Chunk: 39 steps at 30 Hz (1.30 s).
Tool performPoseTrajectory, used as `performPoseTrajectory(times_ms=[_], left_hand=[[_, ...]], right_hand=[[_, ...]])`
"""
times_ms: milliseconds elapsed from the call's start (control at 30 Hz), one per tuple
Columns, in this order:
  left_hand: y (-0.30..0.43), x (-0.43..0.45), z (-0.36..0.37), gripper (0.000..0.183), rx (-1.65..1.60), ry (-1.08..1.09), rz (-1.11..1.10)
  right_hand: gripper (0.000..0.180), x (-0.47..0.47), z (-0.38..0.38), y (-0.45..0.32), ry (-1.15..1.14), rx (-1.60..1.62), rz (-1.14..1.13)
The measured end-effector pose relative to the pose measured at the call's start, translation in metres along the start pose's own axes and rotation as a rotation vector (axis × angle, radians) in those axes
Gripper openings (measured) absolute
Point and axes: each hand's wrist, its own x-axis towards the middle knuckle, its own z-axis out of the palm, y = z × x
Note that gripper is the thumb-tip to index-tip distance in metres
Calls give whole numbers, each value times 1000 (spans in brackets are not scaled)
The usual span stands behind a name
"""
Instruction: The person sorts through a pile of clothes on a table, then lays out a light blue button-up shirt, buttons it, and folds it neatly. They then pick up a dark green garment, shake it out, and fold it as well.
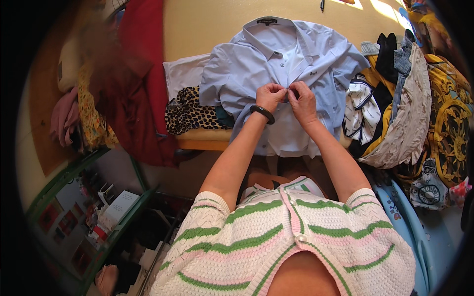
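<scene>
A light blue short-sleeved button shirt (244, 74) lies face up on the table before me, its collar away from me and a white cloth showing inside. My left hand (271, 97), with a dark bangle (262, 114) at the wrist, pinches the shirt's front placket. Close beside it, my right hand (302, 101) pinches the other front edge at the same spot. The fingertips almost meet and hide the button area between them. Above the hands, the collar and upper front hang apart.
A leopard-print cloth (189, 111) and dark red garments (129, 107) lie at left. Piled clothes, including a beige garment (407, 111) and a black-and-gold patterned cloth (453, 125), are at right. A pen (322, 5) lies at the far side. A green-framed shelf (122, 225) stands at lower left.
</scene>
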Motion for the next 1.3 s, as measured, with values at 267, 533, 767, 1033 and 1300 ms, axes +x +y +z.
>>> performPoseTrajectory(times_ms=[267, 533, 767, 1033, 1300], left_hand=[[-4, -1, -3, 13, -116, -28, -62], [-8, 2, 3, 16, -183, 18, -83], [-9, 4, 10, 17, -173, 67, -121], [-10, 2, 9, 19, -161, 24, -89], [4, -5, 15, 18, 49, 13, -56]], right_hand=[[5, -3, 3, 7, -4, 96, 47], [10, -10, 6, 6, 25, 42, 43], [8, -12, 13, 9, 28, 459, 412], [5, -8, 17, 35, -62, 532, 454], [7, -12, 16, 37, -92, 557, 444]])
